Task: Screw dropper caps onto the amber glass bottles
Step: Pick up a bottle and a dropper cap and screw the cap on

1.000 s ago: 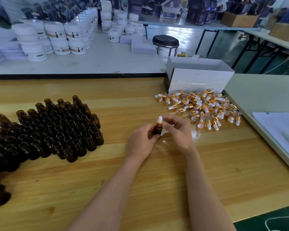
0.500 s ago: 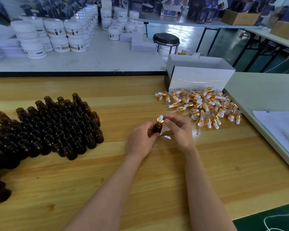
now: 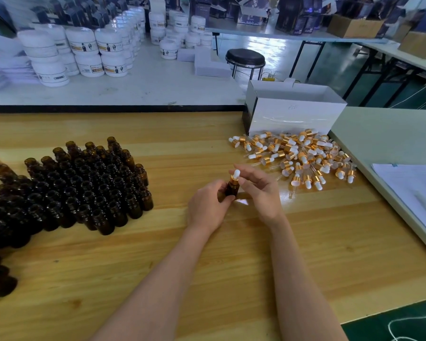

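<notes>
My left hand [image 3: 208, 205] grips a small amber glass bottle [image 3: 232, 187] upright over the middle of the wooden table. A dropper cap [image 3: 235, 175] with a gold collar and white bulb sits on the bottle's neck, and my right hand [image 3: 258, 187] pinches that cap with thumb and fingertips. Several open amber bottles [image 3: 84, 183] stand packed together at the left. A loose pile of gold-and-white dropper caps [image 3: 298, 156] lies to the right, just beyond my right hand.
A white open box [image 3: 293, 114] stands behind the cap pile. A pale green table with papers [image 3: 411, 183] adjoins on the right. White jars [image 3: 84, 50] crowd the far table, and a black stool [image 3: 245, 59] stands behind it.
Both hands stay at the same bottle. My right-hand fingers have shifted around the cap, and the view has drifted slightly.
</notes>
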